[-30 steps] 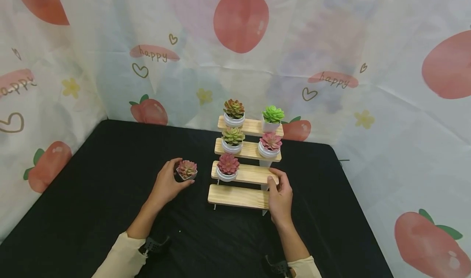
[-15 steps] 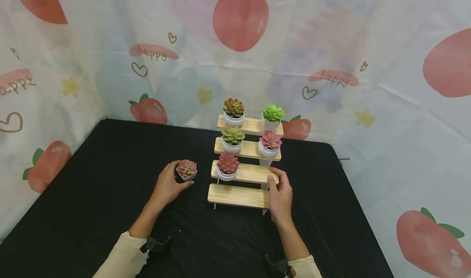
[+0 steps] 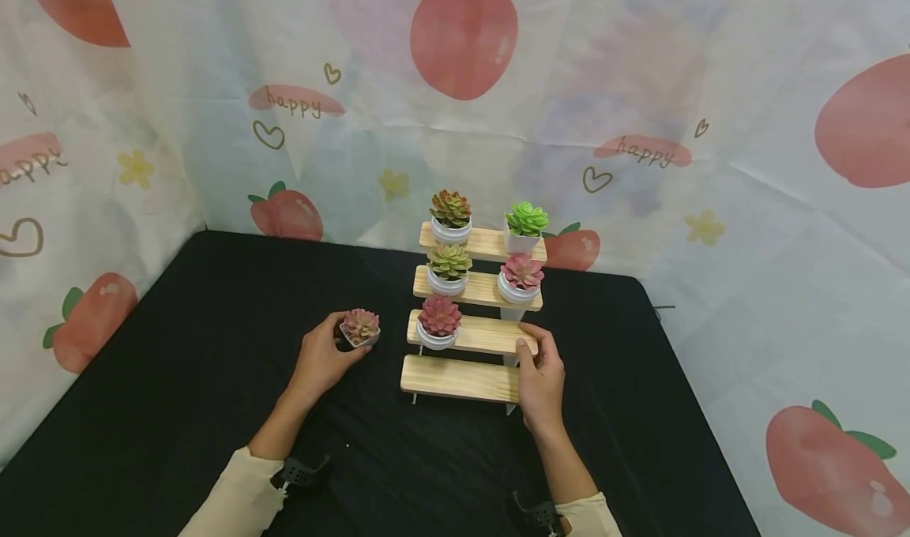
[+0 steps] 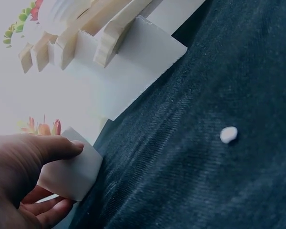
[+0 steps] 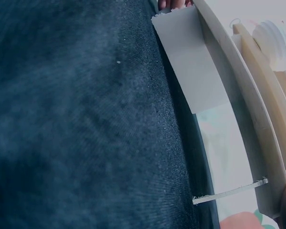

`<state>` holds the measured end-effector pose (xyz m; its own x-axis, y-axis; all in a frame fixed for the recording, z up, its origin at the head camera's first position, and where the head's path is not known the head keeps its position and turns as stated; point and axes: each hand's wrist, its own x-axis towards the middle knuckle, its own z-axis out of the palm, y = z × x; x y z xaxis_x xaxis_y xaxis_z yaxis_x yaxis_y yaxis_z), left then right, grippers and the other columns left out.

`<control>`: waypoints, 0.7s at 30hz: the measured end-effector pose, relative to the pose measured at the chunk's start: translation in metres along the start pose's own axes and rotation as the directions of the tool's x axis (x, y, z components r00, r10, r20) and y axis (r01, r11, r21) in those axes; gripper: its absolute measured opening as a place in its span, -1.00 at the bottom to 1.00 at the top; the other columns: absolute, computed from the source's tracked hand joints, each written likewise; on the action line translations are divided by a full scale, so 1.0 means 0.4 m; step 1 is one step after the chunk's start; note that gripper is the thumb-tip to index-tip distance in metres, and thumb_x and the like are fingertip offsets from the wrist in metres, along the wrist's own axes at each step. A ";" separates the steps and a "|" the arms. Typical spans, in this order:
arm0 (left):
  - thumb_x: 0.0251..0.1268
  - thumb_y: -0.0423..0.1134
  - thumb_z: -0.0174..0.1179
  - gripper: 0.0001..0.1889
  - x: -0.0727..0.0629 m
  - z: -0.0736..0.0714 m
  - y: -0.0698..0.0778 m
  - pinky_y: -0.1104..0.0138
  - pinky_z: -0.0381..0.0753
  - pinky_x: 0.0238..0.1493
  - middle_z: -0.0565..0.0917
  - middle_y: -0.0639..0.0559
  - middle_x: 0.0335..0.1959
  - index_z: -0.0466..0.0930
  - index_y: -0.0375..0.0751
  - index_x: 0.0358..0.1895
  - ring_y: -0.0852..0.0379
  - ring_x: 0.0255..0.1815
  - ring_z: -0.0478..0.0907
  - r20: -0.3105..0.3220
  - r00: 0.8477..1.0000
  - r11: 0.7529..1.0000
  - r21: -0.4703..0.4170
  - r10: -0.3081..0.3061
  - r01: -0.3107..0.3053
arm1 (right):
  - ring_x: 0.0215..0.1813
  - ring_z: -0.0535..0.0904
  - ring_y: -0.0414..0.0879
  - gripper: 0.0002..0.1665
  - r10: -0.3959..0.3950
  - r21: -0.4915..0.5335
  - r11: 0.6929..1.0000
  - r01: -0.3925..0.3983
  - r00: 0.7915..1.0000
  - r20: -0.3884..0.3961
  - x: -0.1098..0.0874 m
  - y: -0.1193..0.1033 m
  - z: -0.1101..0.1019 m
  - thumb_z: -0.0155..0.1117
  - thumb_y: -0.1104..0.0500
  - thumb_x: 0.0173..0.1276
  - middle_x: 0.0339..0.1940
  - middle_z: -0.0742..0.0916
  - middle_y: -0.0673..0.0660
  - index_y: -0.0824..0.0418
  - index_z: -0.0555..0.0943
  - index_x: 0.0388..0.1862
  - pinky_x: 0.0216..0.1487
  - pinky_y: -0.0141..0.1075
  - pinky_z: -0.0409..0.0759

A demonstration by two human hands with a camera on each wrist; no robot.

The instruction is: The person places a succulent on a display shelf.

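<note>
My left hand (image 3: 321, 361) grips a small succulent (image 3: 360, 326) with pink-green leaves, left of a tiered wooden stand. In the left wrist view, its square white pot (image 4: 75, 167) sits between thumb and fingers, low over the black cloth. My right hand (image 3: 543, 381) holds the right end of the stand (image 3: 460, 378) at its lower tiers, thumb on top. Potted succulents stand on the upper tiers: a brown-green one (image 3: 451, 208) and a bright green one (image 3: 527, 219) highest, a yellow-green one (image 3: 449, 262) and a pink one (image 3: 522, 272) below, then a dark pink one (image 3: 440, 316).
A black cloth (image 3: 235, 324) covers the table. Behind and beside it hangs a pale curtain (image 3: 498, 118) printed with fruit. On the cloth lies a tiny white speck (image 4: 228, 134), nearer me than the stand. Thin clear supports (image 5: 229, 192) hold up the stand's lowest shelf.
</note>
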<state>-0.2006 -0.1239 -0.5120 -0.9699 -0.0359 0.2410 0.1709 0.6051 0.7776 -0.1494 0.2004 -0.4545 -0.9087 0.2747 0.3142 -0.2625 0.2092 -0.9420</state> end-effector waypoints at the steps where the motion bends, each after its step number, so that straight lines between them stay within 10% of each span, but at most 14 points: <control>1: 0.07 -0.33 0.60 -0.30 0.000 0.000 0.000 -0.05 0.66 0.05 0.64 -0.41 0.09 0.48 -0.50 0.27 -0.27 0.06 0.64 -0.005 1.000 1.000 0.000 0.004 -0.004 | -0.36 0.41 0.23 -0.70 -0.002 -0.001 1.000 0.002 1.000 0.000 0.000 0.000 0.000 0.09 0.41 0.58 0.05 0.64 0.26 0.44 0.58 0.21 -0.41 -0.39 0.39; 8: 0.04 -0.36 0.60 -0.34 -0.001 -0.002 0.004 -0.05 0.66 0.06 0.65 -0.39 0.07 0.52 -0.50 0.22 -0.26 0.08 0.63 -0.032 0.999 0.999 -0.014 0.034 -0.035 | -0.47 0.37 -0.14 -0.69 -0.015 -0.008 1.000 0.015 1.000 -0.003 0.001 0.004 -0.002 0.09 0.42 0.57 0.00 0.65 0.26 0.45 0.58 0.20 -0.44 -0.40 0.38; 21: 0.07 -0.35 0.59 -0.33 -0.001 -0.025 0.036 -0.08 0.63 0.03 0.64 -0.37 0.09 0.51 -0.48 0.26 -0.24 0.05 0.62 -0.067 0.995 0.997 -0.022 0.074 -0.076 | -0.54 0.30 -0.18 -0.69 0.004 -0.015 1.000 -0.004 1.000 -0.017 0.022 0.090 -0.005 0.11 0.36 0.60 -0.06 0.64 0.19 0.32 0.61 0.23 -0.52 -0.41 0.30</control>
<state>-0.1959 -0.1231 -0.4954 -0.9407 -0.0443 0.3364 0.2475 0.5887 0.7695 -0.1662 0.2123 -0.4853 -0.9041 0.2911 0.3128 -0.2540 0.2224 -0.9413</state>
